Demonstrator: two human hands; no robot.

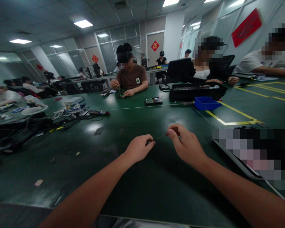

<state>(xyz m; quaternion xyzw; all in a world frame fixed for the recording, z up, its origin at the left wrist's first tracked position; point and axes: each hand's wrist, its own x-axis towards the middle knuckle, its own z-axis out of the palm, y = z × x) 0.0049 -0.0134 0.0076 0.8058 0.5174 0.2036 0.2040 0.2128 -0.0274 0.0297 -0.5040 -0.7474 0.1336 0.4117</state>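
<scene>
Over the middle of the green table (104,171), my left hand (139,147) is closed around a small dark part (148,142). Its kind is too small and covered to tell. My right hand (186,142) grips a screwdriver (167,134) by its dark reddish handle. The thin metal shaft points left, its tip close to the fingers of my left hand. I cannot tell whether the tip touches the small part.
Ahead lie a circuit board unit (154,101), a long black tray (197,91) and a blue bin (207,104). Cables (73,109) and dark equipment (9,139) crowd the left. A screen-like device (237,161) lies near right. A co-worker (133,77) sits opposite.
</scene>
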